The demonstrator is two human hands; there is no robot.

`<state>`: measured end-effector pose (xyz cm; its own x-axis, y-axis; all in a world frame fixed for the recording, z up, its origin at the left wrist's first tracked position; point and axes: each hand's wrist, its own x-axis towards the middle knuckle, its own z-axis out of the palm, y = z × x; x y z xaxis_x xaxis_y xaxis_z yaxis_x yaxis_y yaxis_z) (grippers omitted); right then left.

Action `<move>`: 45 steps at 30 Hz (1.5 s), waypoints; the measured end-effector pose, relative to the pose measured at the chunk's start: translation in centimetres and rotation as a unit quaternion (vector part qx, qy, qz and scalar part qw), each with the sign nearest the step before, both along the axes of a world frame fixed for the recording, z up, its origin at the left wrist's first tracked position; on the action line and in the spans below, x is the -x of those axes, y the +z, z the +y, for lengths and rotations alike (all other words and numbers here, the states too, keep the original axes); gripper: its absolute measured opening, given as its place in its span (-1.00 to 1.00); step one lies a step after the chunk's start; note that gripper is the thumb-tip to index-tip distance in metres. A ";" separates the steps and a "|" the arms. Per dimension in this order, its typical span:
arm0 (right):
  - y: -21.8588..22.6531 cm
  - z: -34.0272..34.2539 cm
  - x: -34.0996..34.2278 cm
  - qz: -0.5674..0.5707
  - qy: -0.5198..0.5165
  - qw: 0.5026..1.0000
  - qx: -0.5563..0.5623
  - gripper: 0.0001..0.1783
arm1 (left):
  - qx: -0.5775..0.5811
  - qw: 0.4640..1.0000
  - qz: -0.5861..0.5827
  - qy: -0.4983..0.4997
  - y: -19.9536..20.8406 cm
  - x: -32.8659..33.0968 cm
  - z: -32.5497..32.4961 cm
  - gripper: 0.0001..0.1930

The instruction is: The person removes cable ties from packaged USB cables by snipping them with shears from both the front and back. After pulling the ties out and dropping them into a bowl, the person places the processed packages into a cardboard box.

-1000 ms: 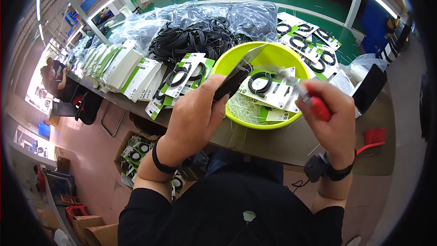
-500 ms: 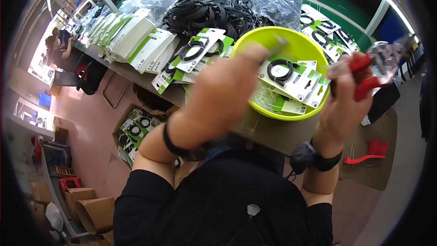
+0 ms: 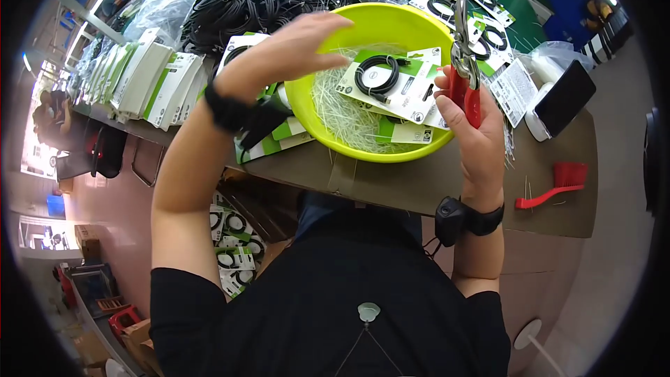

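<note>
My left hand (image 3: 289,49) is raised over the left rim of a yellow-green basin (image 3: 380,157), its fingers stretched out and holding nothing. In my right hand (image 3: 478,143), red-handled metal pliers (image 3: 465,63) stand upright at the basin's right rim, jaws up. Their exact type I cannot make out. Inside the basin, several white-and-green cards overlap, and the top carded cable (image 3: 377,92) is a black coil. Around and under them lies a tangle of thin clear plastic strands (image 3: 335,108).
Stacked white-and-green cards (image 3: 167,87) line the table's left, with loose black cables (image 3: 237,17) behind. More carded cables (image 3: 441,7) lie behind the basin. At right are a black-screened device (image 3: 564,100) and a red brush (image 3: 569,176). Below left, a box holds carded cables (image 3: 237,258).
My left hand has moved left from above the basin, and its fingers have opened out. The pliers in my right hand have turned from pointing right to upright. The view has shifted.
</note>
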<state>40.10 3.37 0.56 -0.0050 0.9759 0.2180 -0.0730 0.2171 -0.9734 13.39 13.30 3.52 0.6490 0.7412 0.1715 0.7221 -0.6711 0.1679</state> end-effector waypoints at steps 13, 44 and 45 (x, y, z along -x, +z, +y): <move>-1.2 -0.6 -0.3 0.117 -0.009 0.992 -0.037 -0.55 | 0.160 0.979 0.099 -0.080 -0.2 -4.9 5.2 -0.56; 1.9 -3.4 -0.7 -0.482 -0.059 0.848 -0.213 -0.41 | 0.599 0.270 -0.743 -0.124 -4.4 -3.1 -11.9 -0.13; 1.9 -3.4 -0.7 -0.480 -0.059 0.849 -0.212 -0.41 | 0.600 0.270 -0.743 -0.124 -4.3 -3.1 -11.9 -0.13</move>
